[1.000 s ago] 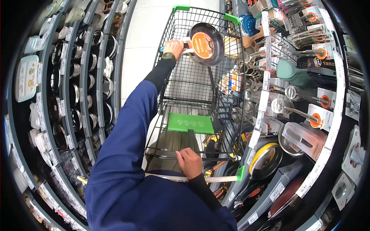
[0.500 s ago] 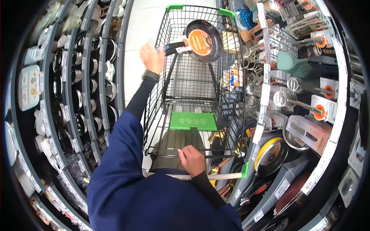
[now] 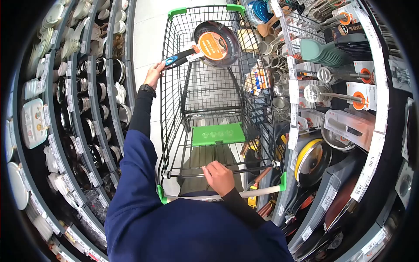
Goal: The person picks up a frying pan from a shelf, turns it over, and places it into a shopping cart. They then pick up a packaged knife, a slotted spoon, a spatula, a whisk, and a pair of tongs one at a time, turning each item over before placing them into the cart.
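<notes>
- The left hand (image 3: pixel 154 74), upper left of centre, has its fingers partly bent at the tip of the pan's handle, by the cart's left rim; whether they grip either one I cannot tell.
- The right hand (image 3: pixel 219 178), below the frame's centre, is loosely half-curled, its wrist over the cart's pale push bar (image 3: pixel 264 189); its fingertips are partly hidden, so any grip cannot be told.
- The dark frying pan (image 3: pixel 231 41) is at upper centre, within the cart's outline, its black-and-blue handle (image 3: pixel 179 58) pointing left and slightly down.
- An orange round label (image 3: pixel 213 46) covers much of the pan's face.
- The shopping cart (image 3: pixel 205 7) is black wire with green corners; a green panel (image 3: pixel 218 134) sits near the middle.
- Turquoise utensils (image 3: pixel 323 52) hang at upper right.
- A yellow-rimmed pan (image 3: pixel 314 161) stands at right, below centre.
</notes>
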Demonstrator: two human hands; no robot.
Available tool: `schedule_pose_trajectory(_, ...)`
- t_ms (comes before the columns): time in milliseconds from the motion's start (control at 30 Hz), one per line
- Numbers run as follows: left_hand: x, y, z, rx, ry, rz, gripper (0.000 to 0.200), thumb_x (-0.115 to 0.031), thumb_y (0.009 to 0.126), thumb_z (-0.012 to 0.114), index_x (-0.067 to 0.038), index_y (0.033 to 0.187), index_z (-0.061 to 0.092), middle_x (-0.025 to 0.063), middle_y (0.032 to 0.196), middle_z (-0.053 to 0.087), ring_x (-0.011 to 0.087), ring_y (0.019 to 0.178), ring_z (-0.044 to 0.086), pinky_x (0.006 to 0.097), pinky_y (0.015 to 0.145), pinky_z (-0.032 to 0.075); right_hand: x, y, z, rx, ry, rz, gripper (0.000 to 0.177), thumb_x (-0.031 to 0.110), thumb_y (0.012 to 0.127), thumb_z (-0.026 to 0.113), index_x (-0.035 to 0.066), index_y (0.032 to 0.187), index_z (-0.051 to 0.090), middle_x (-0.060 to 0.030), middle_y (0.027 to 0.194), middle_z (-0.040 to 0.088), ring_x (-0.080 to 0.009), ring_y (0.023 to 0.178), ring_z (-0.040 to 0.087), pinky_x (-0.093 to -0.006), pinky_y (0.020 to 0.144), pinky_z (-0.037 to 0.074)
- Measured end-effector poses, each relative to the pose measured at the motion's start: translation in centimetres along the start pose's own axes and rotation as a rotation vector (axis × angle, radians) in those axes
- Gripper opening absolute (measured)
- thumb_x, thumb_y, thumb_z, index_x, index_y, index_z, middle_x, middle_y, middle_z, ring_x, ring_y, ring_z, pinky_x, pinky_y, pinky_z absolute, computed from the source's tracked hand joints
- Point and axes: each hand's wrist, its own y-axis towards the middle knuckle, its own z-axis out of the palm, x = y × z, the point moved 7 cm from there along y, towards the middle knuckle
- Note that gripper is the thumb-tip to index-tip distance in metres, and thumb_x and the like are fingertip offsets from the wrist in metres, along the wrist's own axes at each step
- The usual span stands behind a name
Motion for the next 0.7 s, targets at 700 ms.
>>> schedule_pose_trajectory(700, 0.6, -2.9, 0.1, -0.417, 0.094, 0.233, 0.031, -0.025, 0.093, 0.068, 0.000, 0.111, 0.069, 0.0076, 0.093, 0.071, 0.0151, 0.075, 0.067, 0.0278, 0.070, 0.055, 0.0, -0.2, -0.6, -0.007, 0.086, 0.022, 0.017, 0.013, 0.086, 0.071, 0.005, 0.075, 0.062, -0.0061, 0.076, 0.058, -0.0255, 0.068, 0.064, -0.0361, 0.057, 0.051)
